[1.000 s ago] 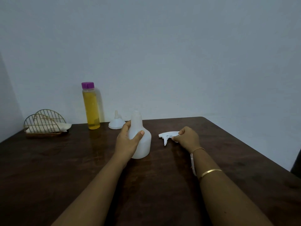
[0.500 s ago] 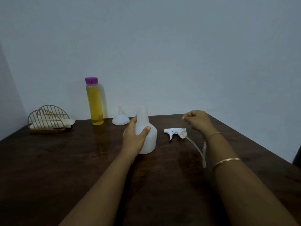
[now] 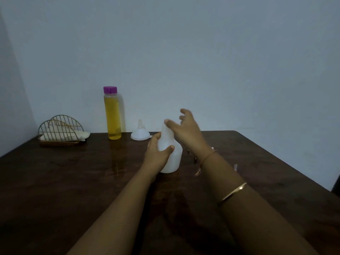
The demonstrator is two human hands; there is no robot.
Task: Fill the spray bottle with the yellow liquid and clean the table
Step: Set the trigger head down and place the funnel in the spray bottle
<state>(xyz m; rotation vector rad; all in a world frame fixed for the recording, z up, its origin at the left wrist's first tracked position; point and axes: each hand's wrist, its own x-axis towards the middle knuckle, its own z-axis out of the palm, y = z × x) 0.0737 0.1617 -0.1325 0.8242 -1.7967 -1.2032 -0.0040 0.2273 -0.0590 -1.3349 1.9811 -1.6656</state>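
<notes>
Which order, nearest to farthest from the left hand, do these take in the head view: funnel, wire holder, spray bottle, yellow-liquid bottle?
1. The spray bottle: gripped by the left hand itself.
2. The funnel: just behind the hand, slightly left.
3. The yellow-liquid bottle: farther left, by the wall.
4. The wire holder: at the far left corner.

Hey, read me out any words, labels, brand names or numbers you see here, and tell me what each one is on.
No text can be read anywhere in this view.
Spray bottle: plain white, no label on the side that shows.
Bottle of yellow liquid: clear, no label; its purple cap is bare.
Funnel and wire holder: unmarked.
Wall: blank.
</notes>
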